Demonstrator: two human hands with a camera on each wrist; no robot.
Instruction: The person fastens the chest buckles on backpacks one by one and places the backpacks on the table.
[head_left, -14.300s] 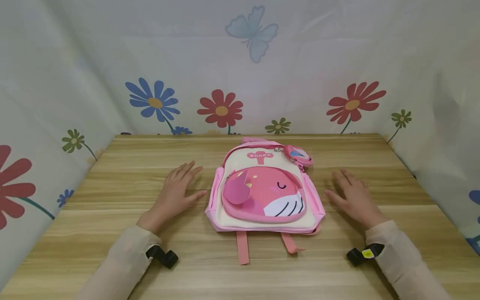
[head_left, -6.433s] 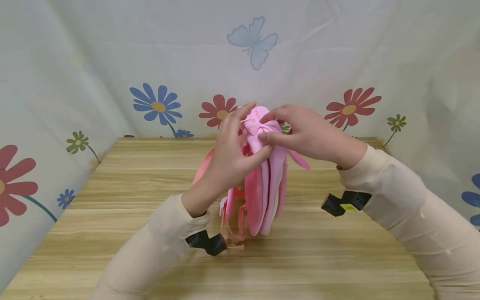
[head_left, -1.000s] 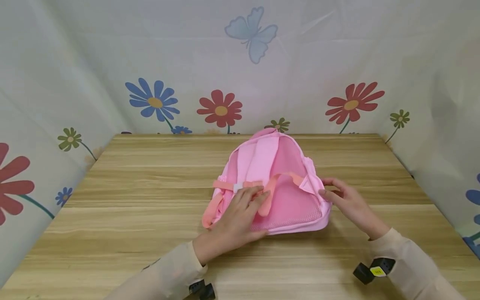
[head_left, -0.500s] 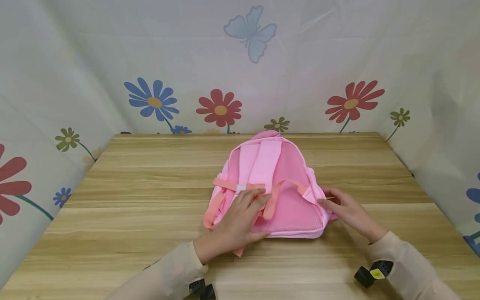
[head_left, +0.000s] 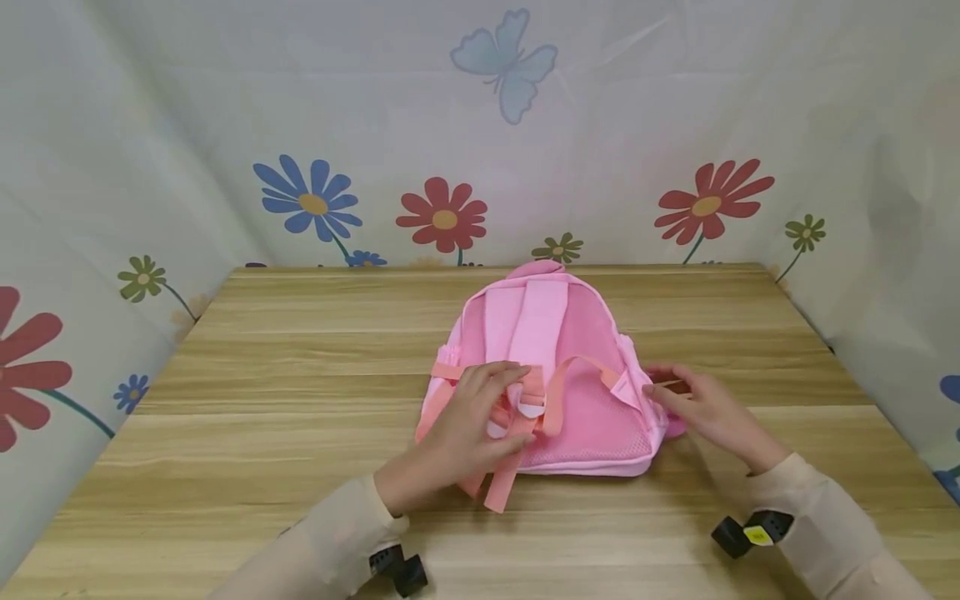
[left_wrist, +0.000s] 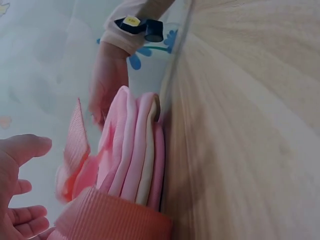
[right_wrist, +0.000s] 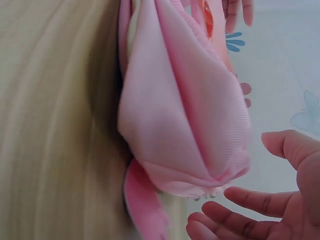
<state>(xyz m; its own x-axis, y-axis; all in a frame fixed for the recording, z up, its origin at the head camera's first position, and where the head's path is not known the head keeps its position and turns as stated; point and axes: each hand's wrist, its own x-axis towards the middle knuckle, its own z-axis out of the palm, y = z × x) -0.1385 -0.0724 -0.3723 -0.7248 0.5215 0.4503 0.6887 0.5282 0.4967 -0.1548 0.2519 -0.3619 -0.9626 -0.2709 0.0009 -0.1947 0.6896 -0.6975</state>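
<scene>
- Between the person's two hands, a child-size pink backpack (head_left: 588,408) lies back side up on the wood-grain table (head_left: 300,333), its narrower top pointing away from them.
- Over its near left part, the left hand (head_left: 467,429) arches above the coral webbing straps (head_left: 504,487), thumb well apart from the loosely curved fingers; nothing looks pinched, though whether the fingertips touch the webbing cannot be told.
- Just right of the left fingertips, a pale strap buckle (head_left: 532,410) shows, and beyond them run two padded shoulder straps (head_left: 542,321).
- Beside the opposite edge, the right hand (head_left: 708,417) is spread, thumb and fingers parted, next to a soft side pocket (right_wrist: 185,100); the right wrist view shows no grasp.
- Under the bag, by the right hand, a pink fabric flap (head_left: 677,427) peeks out.
- Handling, as a judgement: light, floppy and unlikely to break; loose webbing may slide or twist, so the firmer side seams or padded straps probably give the surest hold.
</scene>
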